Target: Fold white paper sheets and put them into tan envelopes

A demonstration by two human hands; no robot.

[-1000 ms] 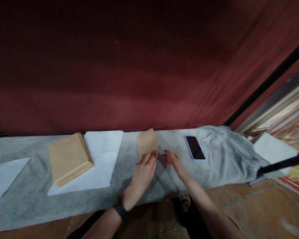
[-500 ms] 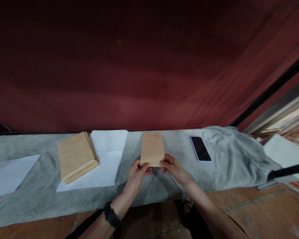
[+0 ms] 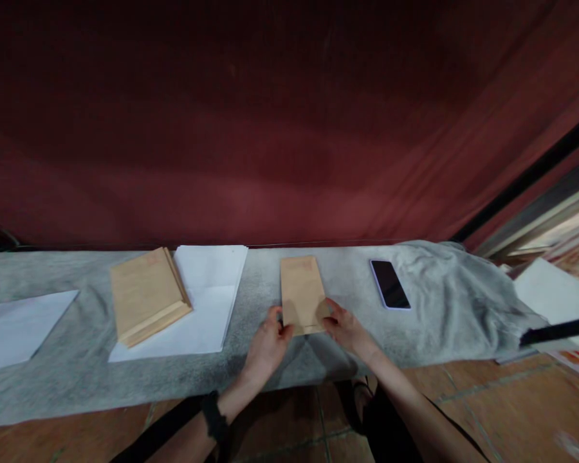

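Note:
A brown paper envelope (image 3: 302,290) is at the middle of the grey cloth, its long side pointing away from me. At its near left corner is my left hand (image 3: 269,342), thumb and fingers apart beside the edge. My right hand (image 3: 343,326) pinches the near right edge of the envelope between thumb and fingers. To the left, a stack of brown envelopes (image 3: 147,289) rests tilted on white paper sheets (image 3: 212,308). A phone (image 3: 390,284) with a dark screen and a pale purple rim lies to the right.
The grey cloth (image 3: 444,315) covers a long narrow surface and is wrinkled at the right. Another white sheet (image 3: 22,325) lies far left. Behind stands a dark red wall (image 3: 289,154). Black bars and a white sheet (image 3: 557,296) are at the right, above a tiled floor (image 3: 516,399).
The envelope has shifted slightly right and toward me and now lies lower. My left fingers have loosened from its near edge. My right hand has slid to its right edge.

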